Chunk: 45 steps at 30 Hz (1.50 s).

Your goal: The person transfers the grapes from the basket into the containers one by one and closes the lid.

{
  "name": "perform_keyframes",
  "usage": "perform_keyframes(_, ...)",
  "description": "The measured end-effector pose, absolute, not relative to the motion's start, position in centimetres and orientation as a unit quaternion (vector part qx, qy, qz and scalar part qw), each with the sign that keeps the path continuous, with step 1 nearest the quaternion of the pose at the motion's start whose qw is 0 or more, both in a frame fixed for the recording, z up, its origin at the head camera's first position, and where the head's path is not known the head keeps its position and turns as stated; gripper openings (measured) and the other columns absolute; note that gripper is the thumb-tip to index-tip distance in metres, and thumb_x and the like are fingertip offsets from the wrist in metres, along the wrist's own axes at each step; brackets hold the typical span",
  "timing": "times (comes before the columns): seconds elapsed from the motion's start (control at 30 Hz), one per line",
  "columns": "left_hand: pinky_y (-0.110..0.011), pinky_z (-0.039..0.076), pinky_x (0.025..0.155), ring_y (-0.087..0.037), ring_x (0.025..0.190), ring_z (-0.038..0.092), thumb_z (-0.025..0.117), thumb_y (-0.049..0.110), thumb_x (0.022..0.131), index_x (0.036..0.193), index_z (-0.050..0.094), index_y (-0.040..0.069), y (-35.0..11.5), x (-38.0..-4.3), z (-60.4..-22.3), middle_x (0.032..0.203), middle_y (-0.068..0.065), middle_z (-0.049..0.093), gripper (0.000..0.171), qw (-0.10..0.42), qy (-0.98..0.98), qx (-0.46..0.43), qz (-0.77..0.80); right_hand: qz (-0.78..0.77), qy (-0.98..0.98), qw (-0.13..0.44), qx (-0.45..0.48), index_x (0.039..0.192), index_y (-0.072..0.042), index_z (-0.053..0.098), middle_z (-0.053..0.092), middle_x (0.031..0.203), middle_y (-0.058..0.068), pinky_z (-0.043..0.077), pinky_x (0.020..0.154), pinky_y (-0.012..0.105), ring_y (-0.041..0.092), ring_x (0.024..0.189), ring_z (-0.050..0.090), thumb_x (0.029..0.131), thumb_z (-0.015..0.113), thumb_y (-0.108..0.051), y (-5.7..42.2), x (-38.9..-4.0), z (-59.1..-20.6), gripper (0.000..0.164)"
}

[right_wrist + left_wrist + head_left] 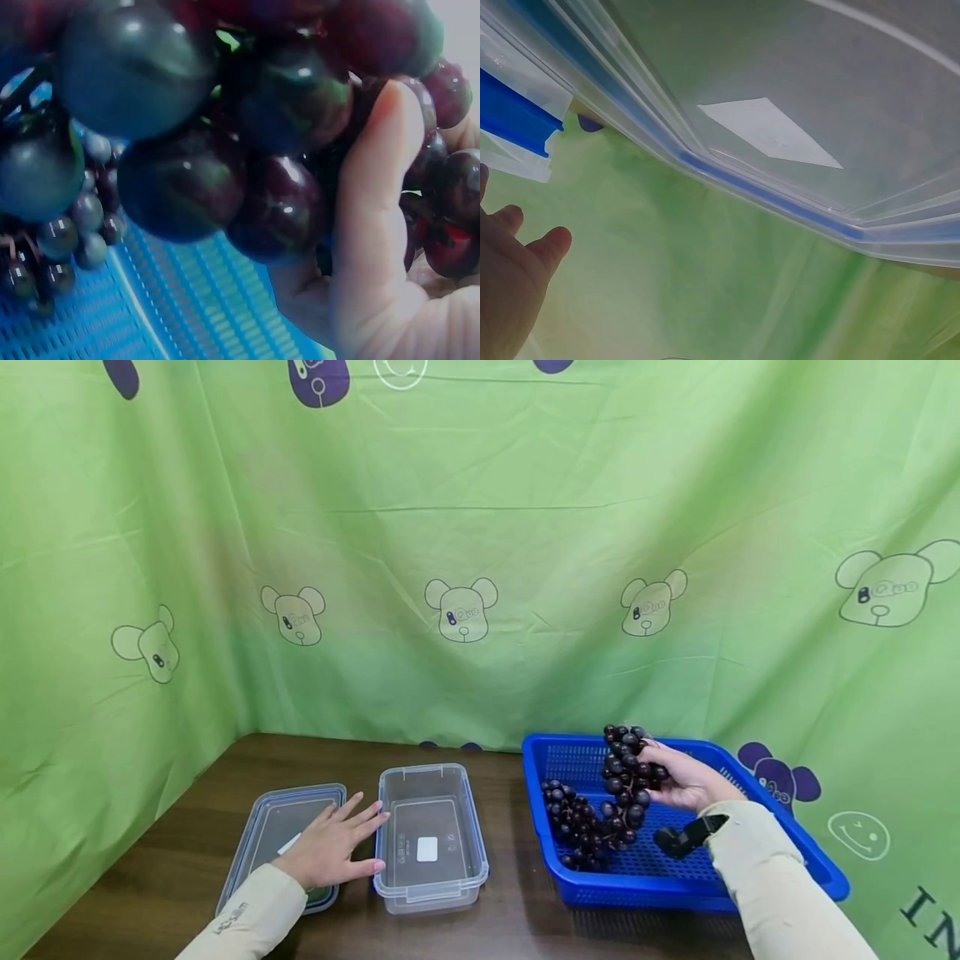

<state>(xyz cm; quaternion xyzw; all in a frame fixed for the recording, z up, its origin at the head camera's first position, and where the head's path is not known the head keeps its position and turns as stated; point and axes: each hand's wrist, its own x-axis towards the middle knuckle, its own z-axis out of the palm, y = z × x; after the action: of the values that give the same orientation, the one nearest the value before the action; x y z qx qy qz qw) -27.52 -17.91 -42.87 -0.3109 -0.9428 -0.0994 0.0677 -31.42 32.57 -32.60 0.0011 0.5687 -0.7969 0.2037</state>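
A bunch of dark grapes [618, 768] is gripped by my right hand [686, 781] over the blue basket [652, 893]. In the right wrist view the thumb and fingers curl round the grapes [180, 180]. More dark grapes [577, 827] lie in the basket's left side, and the held bunch hangs down to meet them. My left hand [330, 847] has its fingers spread, with fingertips at the left rim of a clear plastic container [427, 818] without a lid on it. Inside that container a white label [772, 135] shows in the left wrist view.
A clear lid or lidded container with a blue seal [258, 827] lies under and left of my left hand; its contents are mostly hidden. A green printed curtain [465, 685] hangs behind and at both sides of the brown wooden table [498, 827].
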Motion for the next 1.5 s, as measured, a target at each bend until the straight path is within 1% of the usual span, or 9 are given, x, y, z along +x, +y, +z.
perform_keyframes(0.13, -0.067, 0.025, 0.102, -0.043, 0.137, 0.029, 0.056, 0.052, 0.09, 0.142, 0.047, 0.008, -17.9, -27.5, -43.0, 0.147, -0.011, 0.043, 0.068, 0.068, -0.943, -0.312, -0.097, -0.78, 0.591, 0.204, -0.011, 0.088, -0.033, 0.066, 0.059, 0.088, 0.003, 0.053, 0.063, 0.024, 0.014, 0.076, 0.062, 0.089, 0.048, -0.001, 30.9, -31.5, -32.3, 0.037)
perform_keyframes(0.23, -0.067, 0.026, 0.102, -0.043, 0.136, 0.03, 0.056, 0.051, 0.09, 0.142, 0.048, 0.008, -17.9, -27.5, -43.0, 0.147, -0.011, 0.043, 0.068, 0.069, -0.942, -0.313, -0.098, -0.766, 0.61, 0.204, -0.028, 0.097, -0.036, 0.061, 0.059, 0.091, 0.002, 0.053, 0.061, 0.023, 0.013, 0.077, 0.061, 0.089, 0.048, -0.002, 29.8, -31.5, -32.1, 0.037)
perform_keyframes(0.4, -0.067, 0.026, 0.102, -0.043, 0.136, 0.03, 0.056, 0.051, 0.091, 0.141, 0.048, 0.007, -17.9, -27.4, -42.7, 0.146, -0.012, 0.043, 0.067, 0.069, -0.941, -0.316, -0.098, -0.765, 0.612, 0.197, -0.023, 0.122, -0.031, 0.046, 0.059, 0.092, 0.003, 0.054, 0.063, 0.025, 0.013, 0.078, 0.061, 0.088, 0.048, -0.002, 27.6, -31.6, -31.7, 0.045)
perform_keyframes(0.63, -0.068, 0.028, 0.099, -0.046, 0.133, 0.033, 0.055, 0.052, 0.091, 0.14, 0.048, 0.006, -18.2, -27.2, -42.8, 0.145, -0.013, 0.044, 0.068, 0.068, -0.94, -0.321, -0.097, -0.762, 0.613, 0.207, -0.027, 0.143, -0.018, 0.027, 0.059, 0.091, 0.002, 0.054, 0.066, 0.028, 0.013, 0.078, 0.061, 0.087, 0.044, -0.001, 23.8, -32.1, -31.9, 0.061)
perform_keyframes(0.83, -0.068, 0.027, 0.1, -0.045, 0.134, 0.033, 0.057, 0.049, 0.091, 0.14, 0.049, 0.007, -18.3, -27.4, -43.1, 0.146, -0.013, 0.044, 0.066, 0.075, -0.939, -0.319, -0.104, -0.768, 0.603, 0.214, -0.027, 0.15, -0.014, 0.014, 0.058, 0.092, 0.005, 0.054, 0.062, 0.026, 0.015, 0.076, 0.063, 0.087, 0.041, 0.0, 21.1, -32.5, -31.8, 0.07)
perform_keyframes(1.0, -0.067, 0.028, 0.101, -0.044, 0.134, 0.034, 0.057, 0.05, 0.09, 0.14, 0.049, 0.007, -18.1, -27.7, -43.4, 0.146, -0.012, 0.044, 0.067, 0.078, -0.94, -0.317, -0.096, -0.762, 0.609, 0.219, -0.024, 0.155, -0.019, 0.007, 0.056, 0.095, 0.005, 0.053, 0.06, 0.024, 0.015, 0.075, 0.063, 0.087, 0.042, 0.0, 19.1, -32.9, -31.8, 0.078)
perform_keyframes(1.17, -0.066, 0.028, 0.101, -0.043, 0.134, 0.035, 0.057, 0.05, 0.09, 0.141, 0.048, 0.007, -17.9, -27.9, -43.5, 0.146, -0.012, 0.044, 0.067, 0.082, -0.941, -0.316, -0.091, -0.769, 0.597, 0.226, -0.029, 0.155, -0.019, 0.008, 0.057, 0.096, 0.006, 0.053, 0.059, 0.024, 0.015, 0.076, 0.063, 0.088, 0.04, -0.001, 17.0, -33.4, -31.8, 0.076)
perform_keyframes(1.37, -0.066, 0.027, 0.102, -0.043, 0.134, 0.035, 0.057, 0.05, 0.09, 0.142, 0.047, 0.007, -18.0, -27.9, -43.5, 0.146, -0.012, 0.043, 0.068, 0.081, -0.942, -0.313, -0.09, -0.759, 0.614, 0.213, -0.036, 0.15, -0.016, 0.022, 0.057, 0.091, 0.007, 0.047, 0.049, 0.017, 0.015, 0.069, 0.06, 0.085, 0.044, -0.003, 13.9, -33.5, -32.5, 0.07)
perform_keyframes(1.5, -0.065, 0.027, 0.102, -0.042, 0.134, 0.035, 0.057, 0.051, 0.09, 0.142, 0.047, 0.008, -18.0, -27.9, -43.4, 0.146, -0.011, 0.043, 0.068, 0.077, -0.943, -0.311, -0.089, -0.748, 0.628, 0.211, -0.032, 0.147, -0.016, 0.029, 0.055, 0.095, 0.007, 0.044, 0.047, 0.016, 0.016, 0.073, 0.058, 0.082, 0.048, -0.004, 11.7, -33.2, -33.0, 0.068)
